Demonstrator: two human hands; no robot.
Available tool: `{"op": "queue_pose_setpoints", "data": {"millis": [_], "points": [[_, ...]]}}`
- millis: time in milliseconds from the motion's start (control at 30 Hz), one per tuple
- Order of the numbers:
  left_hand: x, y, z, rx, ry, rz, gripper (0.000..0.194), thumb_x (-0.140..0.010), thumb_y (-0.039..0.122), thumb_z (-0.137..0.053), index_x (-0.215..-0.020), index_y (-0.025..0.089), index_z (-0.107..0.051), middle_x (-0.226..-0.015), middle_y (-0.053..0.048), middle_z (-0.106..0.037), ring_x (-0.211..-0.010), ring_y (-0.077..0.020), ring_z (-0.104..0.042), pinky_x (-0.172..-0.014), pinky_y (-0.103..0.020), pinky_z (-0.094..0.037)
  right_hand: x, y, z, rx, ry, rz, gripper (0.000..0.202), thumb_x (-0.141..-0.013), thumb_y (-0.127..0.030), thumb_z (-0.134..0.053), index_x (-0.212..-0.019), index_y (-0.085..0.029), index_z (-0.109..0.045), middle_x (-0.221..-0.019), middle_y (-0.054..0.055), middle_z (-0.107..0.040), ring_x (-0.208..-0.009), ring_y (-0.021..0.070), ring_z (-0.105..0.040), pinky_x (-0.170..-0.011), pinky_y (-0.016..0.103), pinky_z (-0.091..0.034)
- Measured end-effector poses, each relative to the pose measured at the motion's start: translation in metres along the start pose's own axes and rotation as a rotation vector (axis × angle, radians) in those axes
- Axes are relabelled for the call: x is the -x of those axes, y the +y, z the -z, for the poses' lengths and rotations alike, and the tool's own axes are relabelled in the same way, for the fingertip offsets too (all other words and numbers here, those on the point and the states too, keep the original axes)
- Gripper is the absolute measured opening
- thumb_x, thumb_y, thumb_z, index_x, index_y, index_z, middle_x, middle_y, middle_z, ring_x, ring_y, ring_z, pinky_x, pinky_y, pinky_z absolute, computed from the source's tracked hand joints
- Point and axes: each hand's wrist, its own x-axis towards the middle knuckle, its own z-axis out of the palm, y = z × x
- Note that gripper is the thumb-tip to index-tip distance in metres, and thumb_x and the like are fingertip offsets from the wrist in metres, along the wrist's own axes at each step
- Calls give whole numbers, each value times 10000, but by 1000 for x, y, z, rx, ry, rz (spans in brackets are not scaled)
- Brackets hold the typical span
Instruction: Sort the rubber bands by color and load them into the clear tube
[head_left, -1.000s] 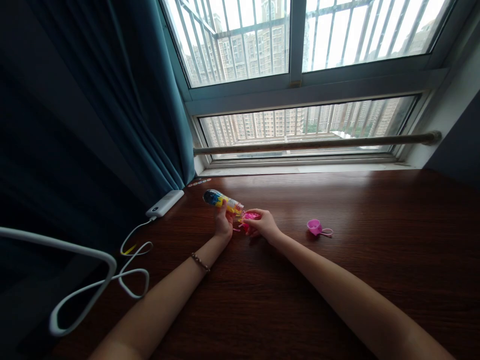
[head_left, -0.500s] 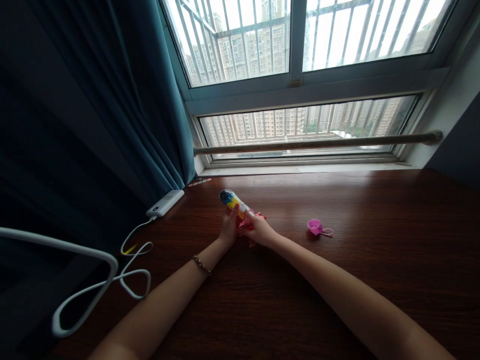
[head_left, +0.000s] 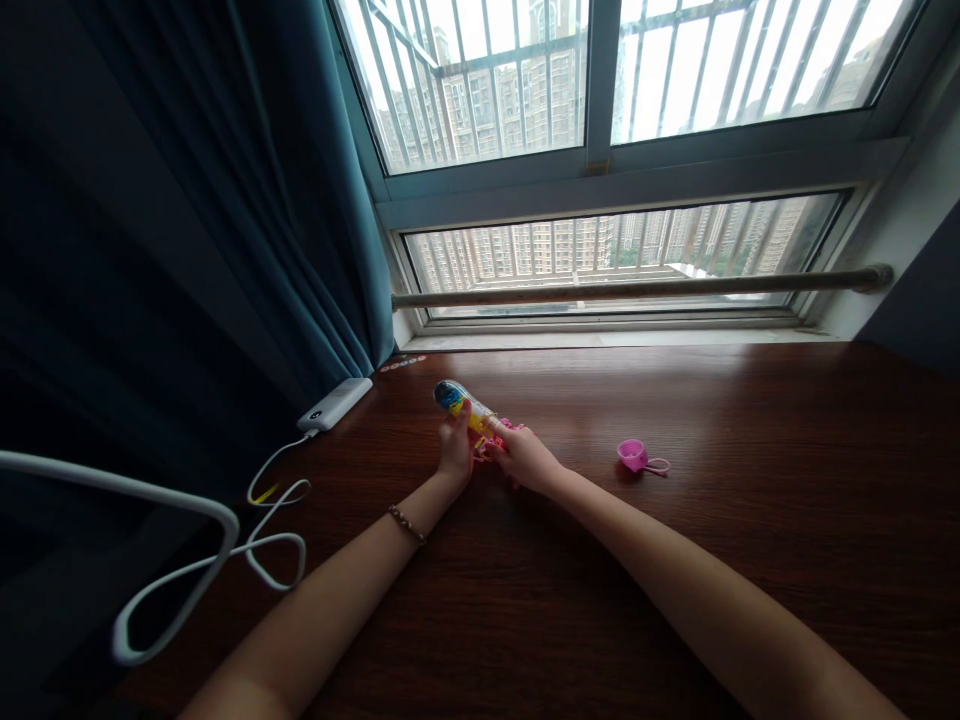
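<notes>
A clear, round-ended plastic bottle (head_left: pixel 451 397) lies tilted across my hands, with blue, yellow and whitish contents showing through its wall. My left hand (head_left: pixel 454 447) is closed around its left side, thumb resting on top. Closed at the bottle's lower right end is my right hand (head_left: pixel 527 459), its thumb on the bottle and its other fingers mostly hidden. A tangle of thin pink and yellow loops (head_left: pixel 487 446), like small elastic bands, bunches between the two hands. To the right, a pink cap (head_left: pixel 632 455) with a loop handle lies on the wooden table, apart from both hands.
A white power bank (head_left: pixel 335 404) sits at the table's left edge by the blue curtain (head_left: pixel 330 250), with a white cable (head_left: pixel 281 540) looping from it. Beyond the dark wooden table (head_left: pixel 720 560), a metal rail (head_left: pixel 637 290) crosses in front of the window.
The bottle has moved slightly left with my hands and turned a little. More of the pink and yellow loops show between my hands. The view has shifted slightly.
</notes>
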Motion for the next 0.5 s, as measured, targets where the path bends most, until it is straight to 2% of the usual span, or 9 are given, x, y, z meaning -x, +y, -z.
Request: {"op": "queue_pose_setpoints", "data": {"millis": [233,400,500], "points": [[-2,-1,1,-1,-9,-8,295,-633,395,-661,-723,130,-568,-617,19,-573,-531,-96,-552,-538,-217,-418,-2,9,-4,-25,126,5,318,-814,-197,-446,-1097,-245,-583,-419,-36,-519,-400,109,-499,-492,204,-391],[-8,0,3,20,28,-16,318,-619,409,-669,-751,143,-557,-649,17,-602,-558,-108,-583,-540,-216,-434,-5,23,-7,-30,244,-19,226,-755,-232,-536,-933,-230,-674,-608,22,-647,-576,164,-587,-610,249,-424],[-14,1,6,38,58,-12,342,-637,438,-648,-776,144,-540,-661,3,-622,-568,-128,-608,-560,-240,-460,-5,28,-9,-43,262,-23,220,-745,-233,-541,-915,-220,-680,-566,17,-637,-568,166,-592,-617,252,-429]]}}
